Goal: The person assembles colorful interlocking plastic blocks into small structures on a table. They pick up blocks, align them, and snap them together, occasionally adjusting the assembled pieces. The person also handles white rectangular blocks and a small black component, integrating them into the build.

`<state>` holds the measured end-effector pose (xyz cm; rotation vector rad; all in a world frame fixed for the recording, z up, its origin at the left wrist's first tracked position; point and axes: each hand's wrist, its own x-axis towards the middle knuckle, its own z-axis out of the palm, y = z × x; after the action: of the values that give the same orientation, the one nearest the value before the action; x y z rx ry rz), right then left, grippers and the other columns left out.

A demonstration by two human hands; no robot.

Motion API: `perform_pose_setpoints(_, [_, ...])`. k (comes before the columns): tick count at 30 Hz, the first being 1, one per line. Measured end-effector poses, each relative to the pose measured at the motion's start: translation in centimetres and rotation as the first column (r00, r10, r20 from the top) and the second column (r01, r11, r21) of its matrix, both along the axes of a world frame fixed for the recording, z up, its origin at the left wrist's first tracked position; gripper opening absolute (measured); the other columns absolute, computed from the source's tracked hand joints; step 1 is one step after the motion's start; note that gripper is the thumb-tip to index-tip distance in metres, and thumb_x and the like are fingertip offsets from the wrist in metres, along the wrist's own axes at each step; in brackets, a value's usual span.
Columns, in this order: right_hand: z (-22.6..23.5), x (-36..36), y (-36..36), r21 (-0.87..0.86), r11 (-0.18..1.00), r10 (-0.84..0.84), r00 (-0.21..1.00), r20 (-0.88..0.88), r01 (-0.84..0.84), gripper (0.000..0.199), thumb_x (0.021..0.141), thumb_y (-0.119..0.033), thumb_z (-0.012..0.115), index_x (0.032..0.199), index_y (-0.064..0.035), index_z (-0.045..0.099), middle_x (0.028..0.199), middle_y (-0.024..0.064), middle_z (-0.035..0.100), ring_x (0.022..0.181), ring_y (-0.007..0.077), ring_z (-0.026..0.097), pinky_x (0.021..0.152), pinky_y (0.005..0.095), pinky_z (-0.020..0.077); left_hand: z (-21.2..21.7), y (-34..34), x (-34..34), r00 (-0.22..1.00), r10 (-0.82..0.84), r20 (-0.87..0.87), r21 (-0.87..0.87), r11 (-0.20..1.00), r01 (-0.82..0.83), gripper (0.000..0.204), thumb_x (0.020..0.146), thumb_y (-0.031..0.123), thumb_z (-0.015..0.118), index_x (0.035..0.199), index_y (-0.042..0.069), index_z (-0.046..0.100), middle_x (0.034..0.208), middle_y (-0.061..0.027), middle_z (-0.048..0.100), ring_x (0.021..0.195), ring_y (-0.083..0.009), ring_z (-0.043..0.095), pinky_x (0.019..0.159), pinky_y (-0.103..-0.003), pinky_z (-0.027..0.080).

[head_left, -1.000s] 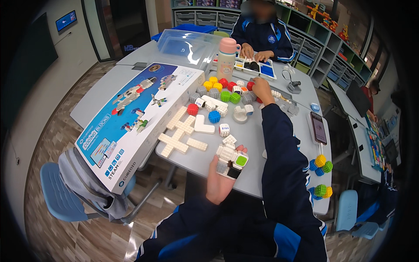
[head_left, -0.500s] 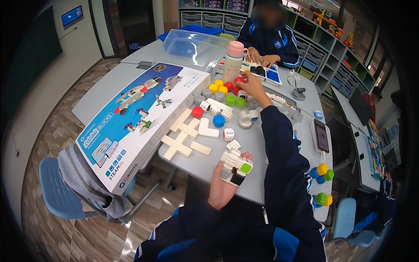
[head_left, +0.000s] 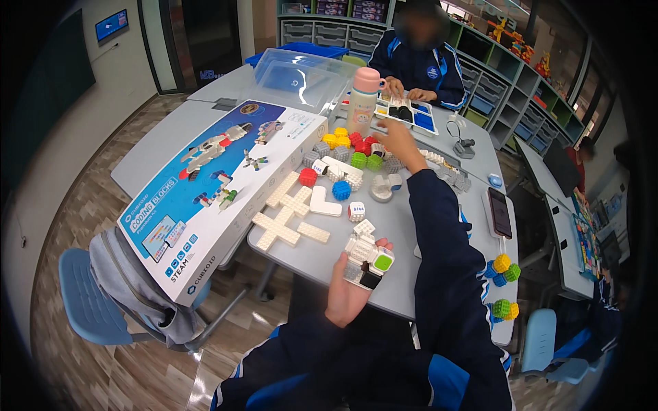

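A small assembly of white and grey blocks (head_left: 362,251), with a bright green square face and a black part, rests in my left hand (head_left: 345,296). Its fingers curl round it from below, just over the table's near edge. My right hand (head_left: 401,144) is stretched to the far side of a pile of blocks, fingers apart beside red blocks (head_left: 363,144) and a small white piece. Close to it lie yellow blocks (head_left: 336,139), green blocks (head_left: 366,161) and grey blocks (head_left: 321,148). A blue block (head_left: 341,190), a single red block (head_left: 308,177) and a white cube (head_left: 356,211) sit nearer me.
Left of the blocks lies a large box (head_left: 226,185). Cream studded plates (head_left: 283,224) and a white L-shaped piece (head_left: 325,201) are beside it. A pink-capped bottle (head_left: 362,109) and clear bin (head_left: 301,79) stand beyond. Opposite, a person handles a parts tray (head_left: 423,120). A phone (head_left: 500,212) is at right.
My right hand has shifted slightly, and the red block that was raised at its fingertips no longer shows there. The left hand keeps its hold on the block assembly.
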<state>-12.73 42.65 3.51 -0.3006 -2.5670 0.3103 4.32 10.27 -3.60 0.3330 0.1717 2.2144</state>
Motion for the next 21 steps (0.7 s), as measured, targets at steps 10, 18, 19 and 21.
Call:
perform_pose_setpoints(10, [-1.7, 5.5, 5.4, 0.083, 0.966, -0.258, 0.910, 0.325, 0.244, 0.034, 0.066, -0.026, 0.079, 0.095, -0.0077, 0.075, 0.099, 0.0187, 0.072, 0.096, 0.0319, 0.069, 0.084, 0.0396, 0.0552, 0.1, 0.1, 0.0, 0.999, -0.015, 0.033, -0.007, 1.000, 0.015, 0.062, 0.105, 0.040, 0.029, 0.151, -0.001, 0.023, 0.150, -0.0244, 0.036, 0.142, -0.0351, 0.033, 0.119, -0.043, 0.027])
perform_pose_setpoints(18, [1.3, 5.0, 3.3, 0.044, 0.950, -0.313, 0.949, 0.048, 0.311, 0.037, 0.060, -0.023, 0.084, 0.089, -0.0042, 0.073, 0.091, 0.0179, 0.072, 0.087, 0.0311, 0.070, 0.078, 0.0377, 0.0563, -0.1, 0.0, 0.0, 1.000, -0.017, 0.017, 0.004, 1.000, 0.017, 0.062, 0.105, 0.039, 0.031, 0.152, 0.000, 0.021, 0.150, -0.0251, 0.035, 0.143, -0.0359, 0.033, 0.119, -0.044, 0.026])
perform_pose_setpoints(19, [2.0, 4.5, 2.7, 0.034, 0.954, -0.297, 0.955, 0.001, 0.297, 0.036, 0.061, -0.023, 0.083, 0.089, -0.0037, 0.073, 0.090, 0.0176, 0.072, 0.086, 0.0310, 0.071, 0.077, 0.0374, 0.0563, -0.2, 0.0, 0.0, 1.000, -0.016, 0.024, 0.015, 1.000, 0.015, 0.062, 0.105, 0.039, 0.031, 0.152, 0.000, 0.021, 0.151, -0.0252, 0.035, 0.143, -0.0361, 0.032, 0.119, -0.044, 0.026])
perform_pose_setpoints(21, [2.9, 3.2, 1.2, -0.001, 0.985, -0.172, 0.981, -0.092, 0.172, 0.035, 0.063, -0.022, 0.082, 0.091, -0.0026, 0.072, 0.090, 0.0171, 0.072, 0.084, 0.0303, 0.071, 0.076, 0.0370, 0.0562, -0.2, 0.1, 0.0, 0.999, -0.022, 0.031, 0.016, 1.000, 0.022, 0.062, 0.104, 0.039, 0.032, 0.152, 0.000, 0.021, 0.151, -0.0252, 0.034, 0.143, -0.0363, 0.032, 0.119, -0.044, 0.026])
